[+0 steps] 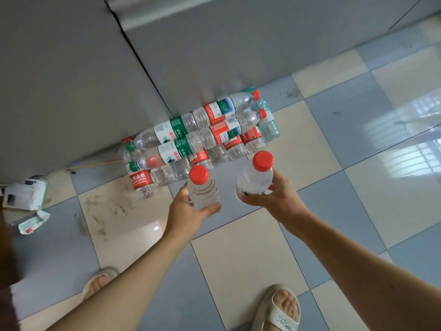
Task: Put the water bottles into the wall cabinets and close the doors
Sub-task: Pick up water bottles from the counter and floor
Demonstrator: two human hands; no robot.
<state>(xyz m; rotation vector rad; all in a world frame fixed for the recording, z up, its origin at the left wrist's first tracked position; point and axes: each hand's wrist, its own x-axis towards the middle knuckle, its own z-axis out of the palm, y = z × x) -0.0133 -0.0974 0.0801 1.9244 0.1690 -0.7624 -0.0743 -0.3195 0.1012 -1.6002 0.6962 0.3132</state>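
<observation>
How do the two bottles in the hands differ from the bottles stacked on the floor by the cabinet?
The held bottles, one in the left hand and one in the right hand, stand upright with caps toward the camera; the top bottles of the stack lie on their sides. The left bottle and right bottle hang above the floor; the stack rests on it. Both held caps are red; some stacked caps are green. All are clear plastic.

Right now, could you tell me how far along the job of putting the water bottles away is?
Nothing shows as stored yet: no open cabinet or shelf is in view. In hand: the left hand grips one red-capped bottle and the right hand grips another bottle, both upright. Left: the pile of bottles lying on the floor against the grey panels, and then the doors.
</observation>
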